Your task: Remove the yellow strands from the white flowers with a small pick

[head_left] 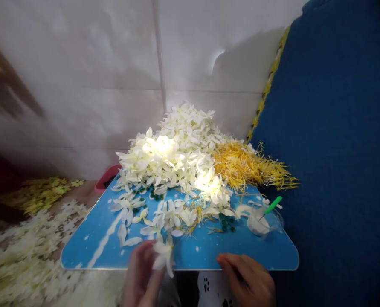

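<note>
At the near edge of the blue tabletop (190, 256), my left hand (141, 275) pinches a white flower (164, 255) whose petals spread past the fingertips. My right hand (249, 277) is closed at the same edge, thumb and fingers pressed together; anything between them is too small to make out. Loose white flowers (169, 215) lie just beyond my left hand, with thin yellow stamens (196, 215) among them. Small dark green beads (227, 224) sit beyond my right hand. A clear cup of white paste (258, 224) holds a green-handled tool (273, 205) at the right.
A large heap of white flowers (183, 140) covers the table's far side against the tiled wall (97, 64). Yellow stamens (244, 164) are piled beside it. Blue fabric (337, 149) rises at right. A pink container (105, 177) and more flowers (39, 251) are on the left.
</note>
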{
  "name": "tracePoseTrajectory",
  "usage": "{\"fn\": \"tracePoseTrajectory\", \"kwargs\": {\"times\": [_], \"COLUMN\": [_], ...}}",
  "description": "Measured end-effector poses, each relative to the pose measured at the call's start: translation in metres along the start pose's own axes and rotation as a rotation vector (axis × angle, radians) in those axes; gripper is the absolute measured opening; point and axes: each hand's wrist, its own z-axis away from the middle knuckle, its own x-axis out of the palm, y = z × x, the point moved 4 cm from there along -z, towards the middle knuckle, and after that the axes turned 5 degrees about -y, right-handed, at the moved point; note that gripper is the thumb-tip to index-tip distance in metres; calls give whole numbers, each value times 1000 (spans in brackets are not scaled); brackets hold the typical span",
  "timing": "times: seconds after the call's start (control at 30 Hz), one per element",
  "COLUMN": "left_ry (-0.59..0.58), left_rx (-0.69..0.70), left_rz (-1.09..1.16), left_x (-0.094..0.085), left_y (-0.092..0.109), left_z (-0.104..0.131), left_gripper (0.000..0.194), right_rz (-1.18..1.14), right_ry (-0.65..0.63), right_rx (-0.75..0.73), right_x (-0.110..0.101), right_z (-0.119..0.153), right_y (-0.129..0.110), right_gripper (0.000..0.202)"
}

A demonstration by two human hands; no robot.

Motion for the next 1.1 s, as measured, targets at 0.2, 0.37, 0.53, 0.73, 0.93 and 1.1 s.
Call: {"fn": "tracePoseTrajectory", "kwargs": {"times": [0.2,0.37,0.53,0.73,0.93,1.1], "left_ry": [-56,-65,71,190,174,130], "left_rx": [1,25,18,0,-13,28], "left_rz": [8,82,99,71,104,130], "left_x": [1,-4,-26,-44,-59,-69], "left_y": [11,7,4,9,-1,-4], "left_z": [-25,-23,-8,6,14,20], "left_gripper": [55,55,57,56,55,51], "right_rz": [-157,-176,-47,55,116,109], "right_ry": [158,155,71,81,60,52], "right_rx": [149,99,42,-26,-93,-140], "right_x": [17,17,19,30,39,40], "right_z": [11,13,23,23,29,33], "right_y": [-9,-11,-5,-11,-11,-9], "right_gripper": [25,30,26,16,17,18]}}
